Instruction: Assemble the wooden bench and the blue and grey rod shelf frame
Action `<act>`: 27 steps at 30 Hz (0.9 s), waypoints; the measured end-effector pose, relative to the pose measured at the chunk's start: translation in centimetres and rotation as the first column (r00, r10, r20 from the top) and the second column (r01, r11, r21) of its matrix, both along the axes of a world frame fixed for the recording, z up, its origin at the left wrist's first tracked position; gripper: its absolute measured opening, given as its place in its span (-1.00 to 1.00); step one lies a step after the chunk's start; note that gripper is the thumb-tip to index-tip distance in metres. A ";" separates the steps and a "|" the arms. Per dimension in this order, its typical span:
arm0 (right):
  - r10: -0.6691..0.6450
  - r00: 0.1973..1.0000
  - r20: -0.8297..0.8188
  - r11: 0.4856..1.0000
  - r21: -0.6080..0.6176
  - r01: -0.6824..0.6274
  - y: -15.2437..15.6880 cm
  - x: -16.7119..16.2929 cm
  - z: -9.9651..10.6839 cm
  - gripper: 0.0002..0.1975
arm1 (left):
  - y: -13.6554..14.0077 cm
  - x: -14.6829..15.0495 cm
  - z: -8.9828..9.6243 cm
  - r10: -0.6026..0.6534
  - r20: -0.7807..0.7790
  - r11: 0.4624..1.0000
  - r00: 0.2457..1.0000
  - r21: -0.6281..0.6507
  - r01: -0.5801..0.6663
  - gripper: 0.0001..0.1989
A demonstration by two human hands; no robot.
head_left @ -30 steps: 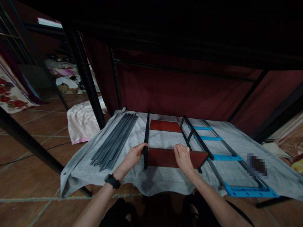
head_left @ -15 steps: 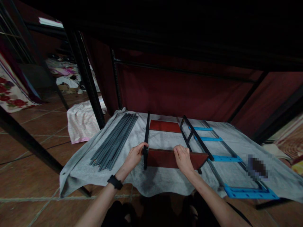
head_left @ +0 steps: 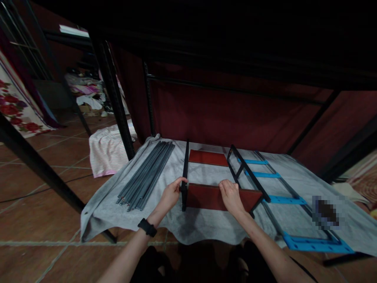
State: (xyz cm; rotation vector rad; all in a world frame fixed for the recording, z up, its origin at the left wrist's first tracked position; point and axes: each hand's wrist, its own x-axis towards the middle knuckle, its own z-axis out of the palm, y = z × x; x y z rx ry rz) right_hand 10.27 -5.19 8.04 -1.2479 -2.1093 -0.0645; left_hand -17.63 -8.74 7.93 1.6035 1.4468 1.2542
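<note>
Holding still: only our view has shifted slightly; our hands keep their places, suggesting steadying.
Left hand (head_left: 171, 193): thumb and curled fingers pinching the black frame (head_left: 250, 173) at its near left.
Right hand (head_left: 231, 195): fingers together, curled over the front red board (head_left: 203, 196).
Grey cloth (head_left: 112, 216): bears that frame, beside grey rods (head_left: 147, 175).

The light was dim and diffuse, its source out of sight. The overhead expanse (head_left: 206, 35) sank to near black, while the soft grey cloth (head_left: 212, 175) came out brightest. Faint shadows streaked the dark red fabric backdrop (head_left: 220, 114), and a soft one lay below the flat, rectangular reddish-brown board (head_left: 203, 196). Coarse pixelation masked a patch at right. Wide-angle stretching slanted the black metal post (head_left: 114, 94), and the white, red-flowered curtain (head_left: 17, 110) looked slightly smeared.
</note>
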 end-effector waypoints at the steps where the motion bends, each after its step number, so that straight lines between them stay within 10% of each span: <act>1: -0.006 1.000 -0.004 1.000 0.004 0.006 0.0 0.0 0.0 -0.59 | -0.1 0.1 0.2 -0.002 -0.029 1.000 1.000 -0.008 0.002 -0.66; 27: 0.034 0.998 -0.060 0.995 -0.087 -0.039 0.0 0.7 0.1 -0.60 | -0.8 0.9 1.7 0.071 -0.191 0.997 0.979 -0.026 -0.077 -0.59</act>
